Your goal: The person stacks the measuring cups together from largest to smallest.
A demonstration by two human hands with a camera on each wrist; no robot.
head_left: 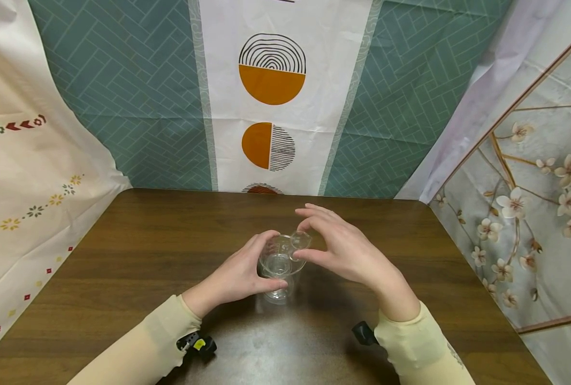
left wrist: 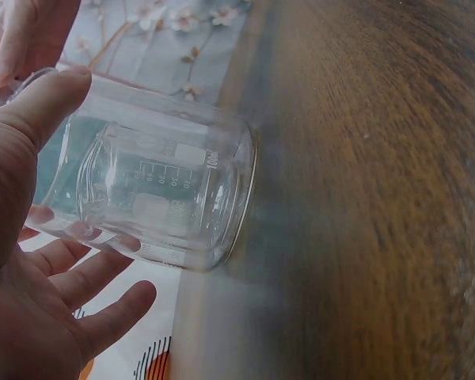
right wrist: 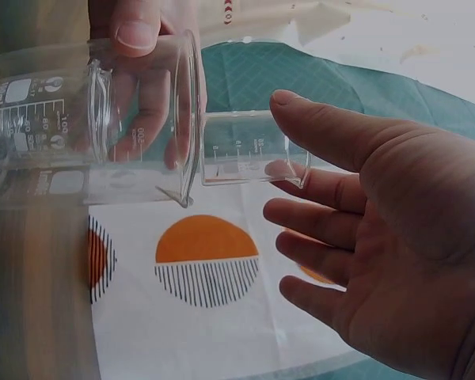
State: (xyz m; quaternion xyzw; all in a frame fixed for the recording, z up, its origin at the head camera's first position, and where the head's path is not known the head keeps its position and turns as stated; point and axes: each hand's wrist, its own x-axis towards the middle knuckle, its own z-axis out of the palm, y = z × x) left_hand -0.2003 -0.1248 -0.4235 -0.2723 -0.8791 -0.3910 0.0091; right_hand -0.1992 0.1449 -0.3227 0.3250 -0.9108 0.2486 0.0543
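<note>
A large clear glass beaker stands upright on the table, its spout visible in the right wrist view. My left hand grips its upper side, thumb on the near side and fingers round the far side. Inside, smaller beakers are nested, their rims close together and their white printed scales overlapping. My right hand pinches a small beaker near its rim between thumb and index finger; the other fingers are spread. This small beaker is upright, its base right at the large beaker's rim on the right side.
The dark wooden table extends around the beakers. Behind it hangs a green and white cloth with orange half circles. A cream cloth borders the left, a flowered panel the right. Wrist cameras hang below both sleeves.
</note>
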